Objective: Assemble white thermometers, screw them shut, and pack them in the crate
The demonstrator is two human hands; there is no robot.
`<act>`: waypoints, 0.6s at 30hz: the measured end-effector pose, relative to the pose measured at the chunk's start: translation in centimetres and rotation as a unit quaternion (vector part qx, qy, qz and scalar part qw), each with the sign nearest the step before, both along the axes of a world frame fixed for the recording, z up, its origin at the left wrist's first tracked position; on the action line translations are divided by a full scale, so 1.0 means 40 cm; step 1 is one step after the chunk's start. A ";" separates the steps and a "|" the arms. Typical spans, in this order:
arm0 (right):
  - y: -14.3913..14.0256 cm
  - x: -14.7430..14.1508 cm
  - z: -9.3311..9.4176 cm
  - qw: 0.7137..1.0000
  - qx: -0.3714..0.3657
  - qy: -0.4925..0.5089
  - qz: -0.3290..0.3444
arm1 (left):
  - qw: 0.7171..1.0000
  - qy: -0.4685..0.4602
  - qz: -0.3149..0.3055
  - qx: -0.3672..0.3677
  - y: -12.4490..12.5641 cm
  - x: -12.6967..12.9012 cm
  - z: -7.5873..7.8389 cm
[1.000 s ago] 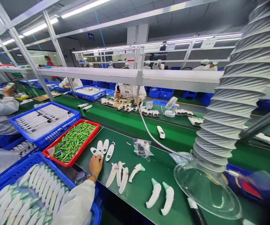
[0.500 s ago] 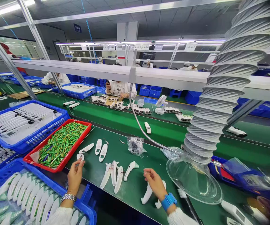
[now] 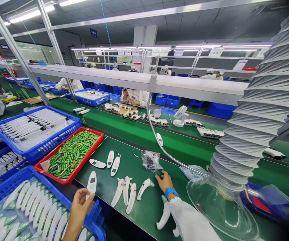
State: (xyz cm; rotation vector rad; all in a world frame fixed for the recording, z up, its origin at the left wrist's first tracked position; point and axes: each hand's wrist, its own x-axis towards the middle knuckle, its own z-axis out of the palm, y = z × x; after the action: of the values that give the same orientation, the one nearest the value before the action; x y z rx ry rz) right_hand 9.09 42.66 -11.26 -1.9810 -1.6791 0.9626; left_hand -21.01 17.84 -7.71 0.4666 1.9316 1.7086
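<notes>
My left hand (image 3: 80,204) pinches a white oval thermometer cover (image 3: 91,183) upright, its dark window and round button area towards me. It is beside the blue crate's corner. My right hand (image 3: 165,182) has its fingers apart, just below a clear plastic bag (image 3: 151,160) with dark small parts inside; I cannot tell whether the fingertips touch it. On the green bench lie similar white covers (image 3: 115,166). Nearer me lie several curved white housings (image 3: 131,198), some with thin reddish wires, and one with a pale green tip (image 3: 144,189).
A red tray (image 3: 70,180) of green batteries stands left. Around it are a blue crate (image 3: 40,170) of white-and-green housings and a blue basket (image 3: 34,152) of finished-looking devices. A clear hood (image 3: 197,207) on a ribbed duct (image 3: 250,134) hangs right. Co-workers sit across the belt (image 3: 126,134).
My left hand has drawn nearer me, and the cover in it now stands upright. My right hand has moved forward, from above the near housings to the plastic bag. The view has swung left.
</notes>
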 end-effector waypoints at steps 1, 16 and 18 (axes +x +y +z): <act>0.006 -0.008 0.000 1.000 0.002 -0.012 0.003 | 1.000 -0.030 -0.006 -0.005 -0.015 0.012 0.011; -0.128 -0.047 0.140 0.989 0.070 0.117 0.050 | 0.885 -0.444 -0.130 0.052 -0.072 0.238 0.159; -0.213 -0.032 0.205 0.976 0.084 0.177 0.091 | 0.857 -0.477 -0.177 0.080 -0.062 0.272 0.181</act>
State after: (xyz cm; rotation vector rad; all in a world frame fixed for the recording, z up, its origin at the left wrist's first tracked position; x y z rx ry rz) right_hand 7.83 34.13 -3.08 -1.4663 -1.6907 1.1183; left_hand -10.14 15.37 -0.46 -0.0136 0.9219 1.4339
